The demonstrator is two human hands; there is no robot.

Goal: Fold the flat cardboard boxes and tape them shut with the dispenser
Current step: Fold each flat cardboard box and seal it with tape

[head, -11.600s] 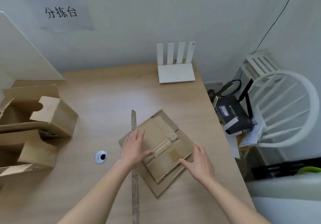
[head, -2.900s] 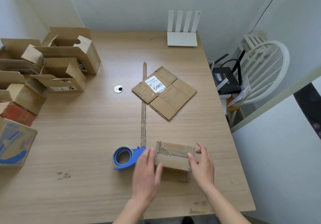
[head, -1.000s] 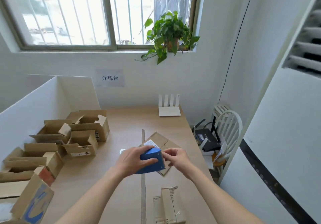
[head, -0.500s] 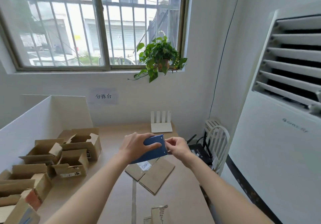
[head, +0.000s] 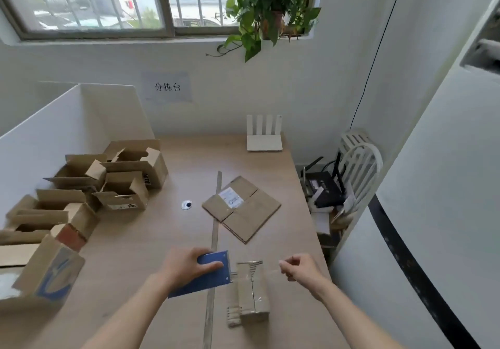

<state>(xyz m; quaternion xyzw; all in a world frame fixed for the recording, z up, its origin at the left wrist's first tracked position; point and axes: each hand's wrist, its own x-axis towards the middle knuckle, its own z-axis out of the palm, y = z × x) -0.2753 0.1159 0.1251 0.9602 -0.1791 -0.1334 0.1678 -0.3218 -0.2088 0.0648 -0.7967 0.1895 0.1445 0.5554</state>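
Left hand (head: 186,263) grips the blue tape dispenser (head: 207,274), fingers curled round its body, now low over the table (head: 130,262) just left of the small folded cardboard box (head: 251,291); half a second ago both hands held the dispenser up in the air at chest height, so it has come down to box level. Right hand (head: 300,267) has come away from the dispenser and sits right of the box, fingers curled in a pinch — a faint clear tape strand seems to run from the dispenser across the box top to those fingers, though it is too thin to be sure. Box stands on the near table edge, top seam toward the dispenser; some tape gloss already shows on it. Meaning: tape end is freed and pulled out, so the step in hand looks like laying the strip over the seam — pressing and cutting not yet done. One flat cardboard box (head: 242,208) with a white label lies mid-table, still unfolded; a cluster of open cardboard boxes (head: 113,180) sits at the left by the white divider (head: 67,121).
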